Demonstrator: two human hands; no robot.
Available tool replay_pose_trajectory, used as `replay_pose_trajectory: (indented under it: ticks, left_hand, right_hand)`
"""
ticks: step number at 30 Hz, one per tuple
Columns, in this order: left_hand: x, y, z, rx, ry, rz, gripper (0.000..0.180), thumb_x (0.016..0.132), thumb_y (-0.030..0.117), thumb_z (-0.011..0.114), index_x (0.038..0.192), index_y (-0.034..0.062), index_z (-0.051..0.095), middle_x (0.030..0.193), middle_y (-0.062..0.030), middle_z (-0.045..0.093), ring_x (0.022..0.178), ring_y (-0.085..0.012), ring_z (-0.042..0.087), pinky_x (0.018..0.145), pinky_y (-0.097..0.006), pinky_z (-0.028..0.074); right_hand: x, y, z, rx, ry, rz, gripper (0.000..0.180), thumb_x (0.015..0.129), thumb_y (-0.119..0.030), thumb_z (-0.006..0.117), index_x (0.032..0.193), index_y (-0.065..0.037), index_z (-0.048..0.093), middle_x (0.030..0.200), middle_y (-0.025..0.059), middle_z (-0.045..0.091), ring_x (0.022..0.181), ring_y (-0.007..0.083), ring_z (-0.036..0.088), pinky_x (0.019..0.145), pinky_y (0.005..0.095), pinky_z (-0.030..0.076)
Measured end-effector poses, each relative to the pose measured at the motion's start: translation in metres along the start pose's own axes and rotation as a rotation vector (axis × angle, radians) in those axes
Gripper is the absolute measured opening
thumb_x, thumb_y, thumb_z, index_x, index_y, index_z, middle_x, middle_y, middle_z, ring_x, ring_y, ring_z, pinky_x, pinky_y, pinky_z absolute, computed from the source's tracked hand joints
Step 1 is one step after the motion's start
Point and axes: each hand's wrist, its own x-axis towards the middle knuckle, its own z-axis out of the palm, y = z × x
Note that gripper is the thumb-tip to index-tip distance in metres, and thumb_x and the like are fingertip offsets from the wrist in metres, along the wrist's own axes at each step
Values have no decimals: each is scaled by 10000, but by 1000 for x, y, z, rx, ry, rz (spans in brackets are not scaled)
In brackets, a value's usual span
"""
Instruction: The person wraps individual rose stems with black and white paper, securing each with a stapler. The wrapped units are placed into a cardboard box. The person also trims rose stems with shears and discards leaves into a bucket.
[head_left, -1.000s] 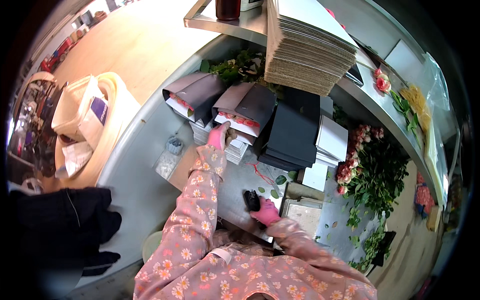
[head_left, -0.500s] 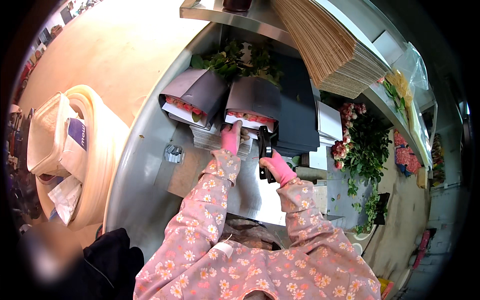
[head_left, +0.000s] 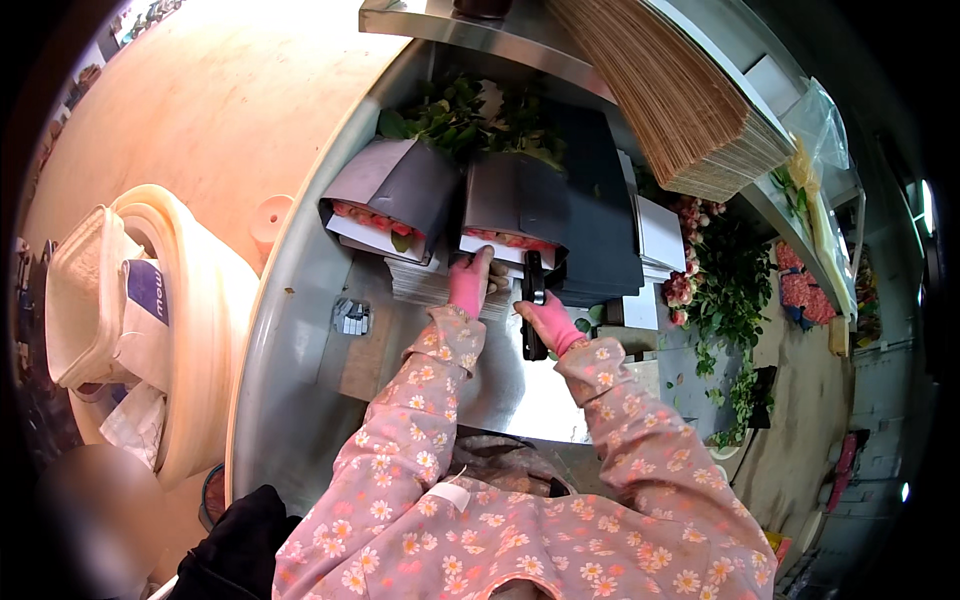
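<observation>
My right hand (head_left: 550, 322) is closed around a black stapler (head_left: 534, 325), its top end at the right side of the front edge of a dark grey wrapped bouquet (head_left: 515, 195). Pink-red rose heads (head_left: 507, 241) peep out along the wrap's open edge, above a white sheet (head_left: 488, 250). At that sheet, my left hand (head_left: 472, 282) has its fingers bent with the thumb on the edge; its grip underneath is partly hidden. Both hands wear pink-and-grey gloves. A second wrapped bouquet (head_left: 392, 190) lies to the left, its leafy stems (head_left: 450, 115) pointing away.
Beneath the bouquets is a stack of white sheets (head_left: 415, 280). Dark sheets (head_left: 595, 215) are piled to the right, with loose roses (head_left: 690, 240) beyond. Staple strips (head_left: 352, 317) lie on the metal table (head_left: 290, 380). Cardboard (head_left: 680, 110) fills the overhead shelf; a bin (head_left: 205, 340) stands left.
The nearer-to-centre bouquet has shifted slightly right, away from the other one, with my left hand at its edge. The stapler now sits closer against the wrap's right side.
</observation>
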Motion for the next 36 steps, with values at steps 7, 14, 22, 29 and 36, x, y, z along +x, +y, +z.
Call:
replay_pose_trajectory:
  ticks: [7,14,22,29,36]
  left_hand:
    - [-7,20,-13,-214,92,-194,416,877,473,639,872,59,610,692,-26,640,524,-86,594,452,-198,417]
    - [-7,9,-46,614,348,261,434,817,430,698,997,47,602,862,-161,679,808,-348,651,730,-411,504]
    - [-44,32,-44,913,245,829,377,900,137,561,1268,68,525,1191,-177,583,1073,-357,566,903,-410,467]
    - [-22,38,-39,972,247,833,356,879,143,560,1231,95,564,1149,-175,610,1021,-375,590,875,-420,486]
    - [-16,33,-38,929,316,680,296,915,259,530,1169,123,599,992,-151,674,908,-364,638,793,-452,513]
  right_hand:
    - [-9,-14,-10,54,-31,-25,505,740,-253,705,1090,29,475,835,76,590,739,151,567,696,290,482]
    - [-16,-47,26,125,-240,-122,399,787,-209,647,1054,28,470,798,48,558,707,120,541,644,271,461]
    - [-14,-60,33,89,-308,-259,302,864,-292,543,812,-7,628,803,79,570,730,148,557,675,293,462]
    - [-9,-69,37,90,-261,-150,344,827,-324,590,879,16,587,747,63,576,673,150,552,640,294,458]
    - [-4,-68,35,156,-289,-90,312,799,-267,619,907,20,560,736,56,573,656,136,545,608,294,457]
